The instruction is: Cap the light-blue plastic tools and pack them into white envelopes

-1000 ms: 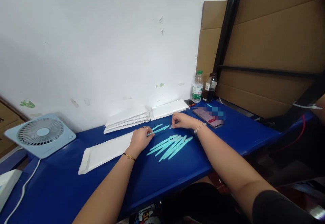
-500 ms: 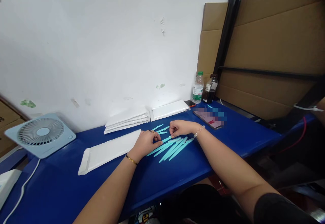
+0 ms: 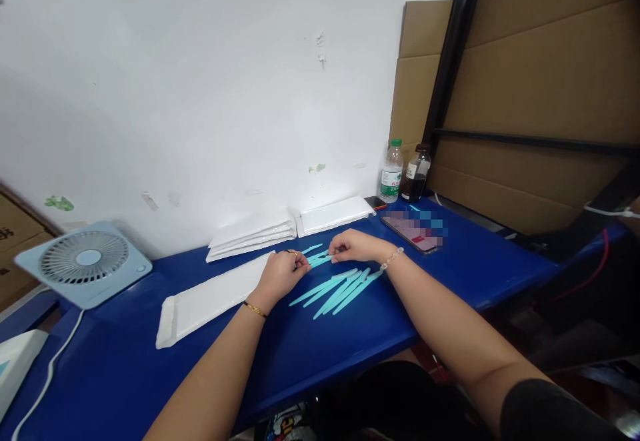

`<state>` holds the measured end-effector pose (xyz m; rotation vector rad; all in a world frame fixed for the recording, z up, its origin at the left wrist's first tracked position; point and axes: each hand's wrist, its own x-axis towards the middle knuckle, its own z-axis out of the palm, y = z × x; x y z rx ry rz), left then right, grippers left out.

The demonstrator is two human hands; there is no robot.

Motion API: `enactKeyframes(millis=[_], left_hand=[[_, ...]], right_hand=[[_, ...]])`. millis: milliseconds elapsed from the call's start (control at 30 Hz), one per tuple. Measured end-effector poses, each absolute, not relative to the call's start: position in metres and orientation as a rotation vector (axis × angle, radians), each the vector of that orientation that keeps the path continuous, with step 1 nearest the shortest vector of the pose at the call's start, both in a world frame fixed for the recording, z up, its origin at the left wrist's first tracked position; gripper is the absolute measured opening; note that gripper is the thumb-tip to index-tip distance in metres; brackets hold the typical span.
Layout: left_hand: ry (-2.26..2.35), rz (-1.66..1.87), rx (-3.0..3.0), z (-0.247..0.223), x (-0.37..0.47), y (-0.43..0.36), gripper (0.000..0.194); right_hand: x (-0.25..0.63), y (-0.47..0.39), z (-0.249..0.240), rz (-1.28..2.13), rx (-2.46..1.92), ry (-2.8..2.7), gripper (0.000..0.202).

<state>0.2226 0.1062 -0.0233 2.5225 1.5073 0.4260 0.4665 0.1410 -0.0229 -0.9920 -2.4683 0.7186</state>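
Slim turquoise plastic sticks with tapered ends, which look like eyebrow razors (image 3: 345, 292), lie fanned out on the blue table (image 3: 300, 354). Behind this fan, my left hand (image 3: 286, 273) pinches the left end of one turquoise razor (image 3: 319, 260). The fingers of my right hand (image 3: 353, 246) are closed at its right end. Another razor (image 3: 314, 247) lies just behind, partly hidden by my hands. A long white padded envelope (image 3: 215, 295) rests flat beside my left hand, its right end partly covered by the hand.
Along the wall lie a stack of white envelopes (image 3: 253, 235) and another white packet (image 3: 337, 215). A phone (image 3: 413, 233), a dark phone (image 3: 376, 203), a water bottle (image 3: 391, 174) and a dark drink bottle (image 3: 416, 175) are at the back right. A fan (image 3: 90, 261) stands left.
Both hands have moved slightly back, away from the fanned razors. The razor between them has moved back too, and now lies beside those behind the fan.
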Motion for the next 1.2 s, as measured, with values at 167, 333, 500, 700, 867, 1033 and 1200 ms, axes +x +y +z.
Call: enactKeyframes(millis=[167, 333, 500, 700, 867, 1033, 1200], left_hand=[[1.563, 0.406, 2.53, -0.025, 0.218, 0.109, 0.019], [1.62, 0.493, 2.481, -0.026, 0.21, 0.113, 0.016], [1.416, 0.478, 2.51, -0.02, 0.221, 0.099, 0.029], [1.233, 0.311, 2.574, -0.019, 0.232, 0.091, 0.032], [1.376, 0.375, 2.695, -0.018, 0.229, 0.099, 0.026], [1.611, 0.392, 2.663, -0.017, 0.215, 0.109, 0.029], [1.531, 0.484, 2.607, -0.016, 0.218, 0.103, 0.031]], right_hand=[[0.473, 0.145, -0.024, 0.673, -1.182, -2.416, 0.015], [0.479, 0.137, -0.013, 0.565, -1.131, -2.352, 0.027], [0.465, 0.13, -0.014, 0.813, -0.985, -2.658, 0.028], [0.459, 0.132, -0.021, 0.772, -0.987, -2.603, 0.021], [0.467, 0.136, -0.018, 0.7, -1.077, -2.473, 0.018], [0.482, 0.14, -0.014, 0.634, -1.315, -2.34, 0.018], [0.481, 0.137, -0.013, 0.727, -1.23, -2.53, 0.024]])
